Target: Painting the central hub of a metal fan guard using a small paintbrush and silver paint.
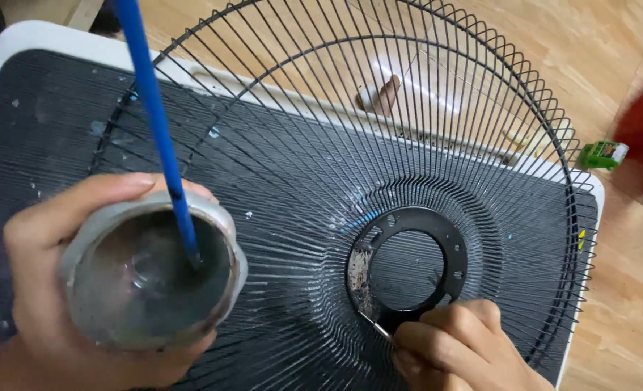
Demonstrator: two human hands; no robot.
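Holding the grey cup (151, 279) in our closed left hand (53, 289), right hand (455, 344) pinching a thin brush (374, 327) at the fan guard (408, 261), we risk tipping paint.

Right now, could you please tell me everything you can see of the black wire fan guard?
The fan guard is a round, domed grille of thin black wire spokes running from a flat black centre ring with small holes out to a rim hoop. It lies tilted on a dark ribbed panel flecked with pale spots. The ring's left inner edge looks rusty or scraped. The right hand rests at the ring, holding a thin tool against it. The left hand holds a grey cup beside it.
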